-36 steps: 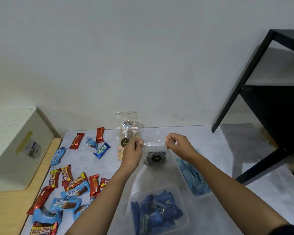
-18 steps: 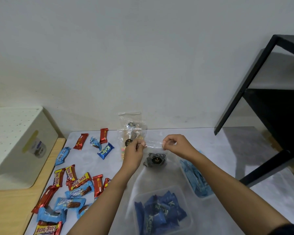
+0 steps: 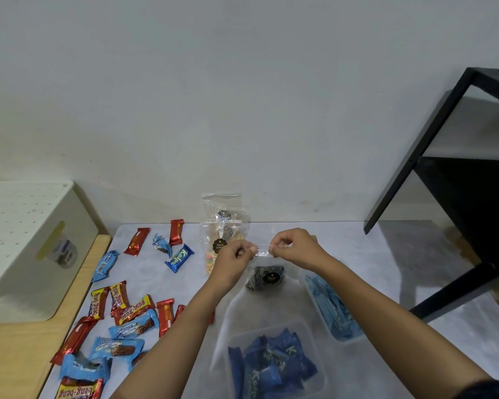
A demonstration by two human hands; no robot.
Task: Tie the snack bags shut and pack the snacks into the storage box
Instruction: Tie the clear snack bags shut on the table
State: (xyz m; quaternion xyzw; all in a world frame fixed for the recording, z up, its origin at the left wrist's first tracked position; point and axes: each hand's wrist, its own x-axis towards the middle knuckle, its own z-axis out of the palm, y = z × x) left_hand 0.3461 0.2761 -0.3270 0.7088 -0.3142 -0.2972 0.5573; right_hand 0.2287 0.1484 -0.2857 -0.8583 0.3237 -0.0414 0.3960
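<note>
My left hand and my right hand pinch the top edge of a clear snack bag that hangs between them above the table. Dark biscuits and a black round label show in its bottom. A second clear snack bag with pale snacks stands upright behind my left hand, against the wall. A clear storage box near the front edge holds dark blue Kalpa packs. Another clear box to its right holds light blue packs.
Several red and blue wrapped snack bars lie scattered on the left of the grey table. A white perforated bin sits on a wooden surface at far left. A black shelf frame stands at the right.
My two hands have moved closer together along the bag's top edge, narrowing the stretch of plastic between them. The camera view has shifted slightly.
</note>
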